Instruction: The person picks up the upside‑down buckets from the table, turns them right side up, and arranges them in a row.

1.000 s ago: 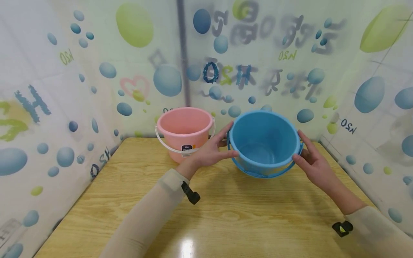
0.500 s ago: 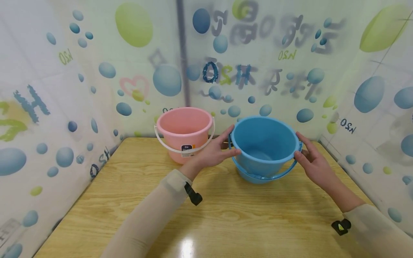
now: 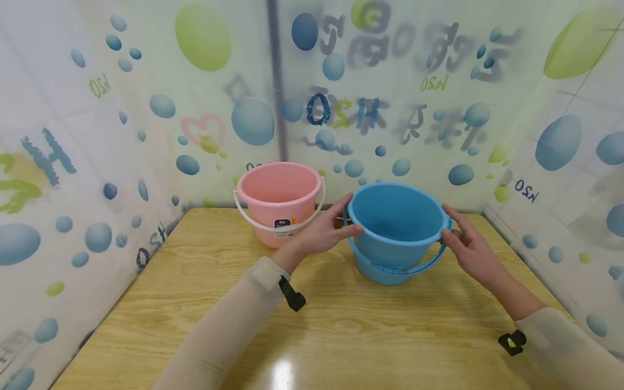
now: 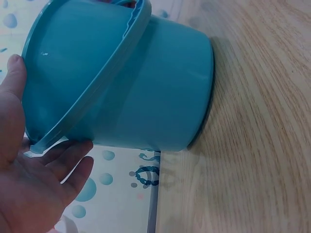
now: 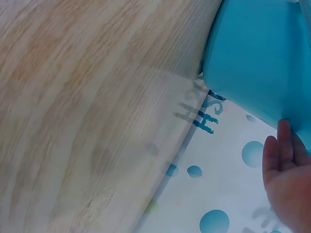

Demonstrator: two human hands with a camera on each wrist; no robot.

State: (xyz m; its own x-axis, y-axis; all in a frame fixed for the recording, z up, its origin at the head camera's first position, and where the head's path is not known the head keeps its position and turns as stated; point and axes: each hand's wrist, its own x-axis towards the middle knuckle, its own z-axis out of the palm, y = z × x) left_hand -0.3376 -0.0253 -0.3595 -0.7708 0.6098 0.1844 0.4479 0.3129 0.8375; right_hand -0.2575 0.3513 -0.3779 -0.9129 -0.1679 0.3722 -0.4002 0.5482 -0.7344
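Observation:
A blue bucket (image 3: pixel 397 254) stands upright on the wooden table, its bail handle (image 3: pixel 424 265) hanging down across the near side. At its left rim my left hand (image 3: pixel 319 233) holds on, thumb on the near edge and fingers round the side by the handle's end. My right hand (image 3: pixel 470 244) grips the opposite rim, its thumb at the front and index finger along the edge. In the left wrist view the bucket's base (image 4: pixel 204 92) meets the tabletop. Fingers (image 5: pixel 284 145) touch the bucket's wall in the right wrist view; the right thumb is out of that view.
To the left stands a pink bucket (image 3: pixel 278 211) with a white handle and a label, close behind my left wrist. The wooden table (image 3: pixel 341 336) reaches to patterned walls (image 3: pixel 390 81) at the back and both sides.
The blue bucket has come down from a tilted, raised position and now sits upright on the table. Both hands have stayed at its rim, the right shifting slightly left. The pink bucket has not moved.

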